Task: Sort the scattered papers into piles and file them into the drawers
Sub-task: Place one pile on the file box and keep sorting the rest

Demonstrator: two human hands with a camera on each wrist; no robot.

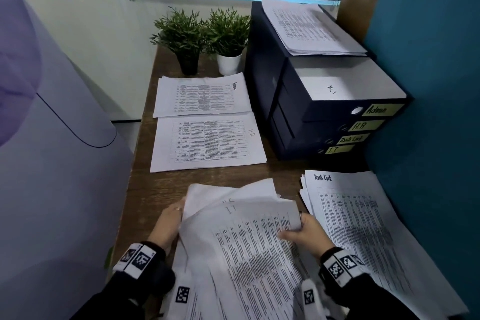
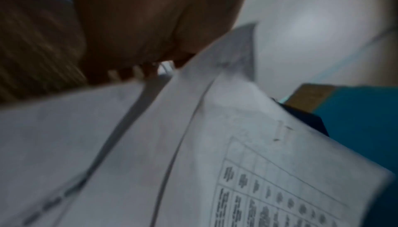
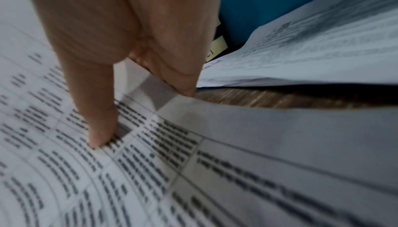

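Both hands hold a loose bundle of printed papers at the near middle of the wooden desk. My left hand grips the bundle's left edge, fingers behind the sheets. My right hand pinches the right edge of the top sheet, marked "IT", with the thumb on the print and fingers under the edge. Sorted piles lie on the desk: Admin, HR and Task List. The dark drawer unit carries the labels Admin, H.R, Task List and IT; its top drawer stands pulled out with a white sheet inside.
More papers lie on top of the drawer unit. Two potted plants stand at the desk's far end. A teal partition closes the right side, and a pale rounded unit the left.
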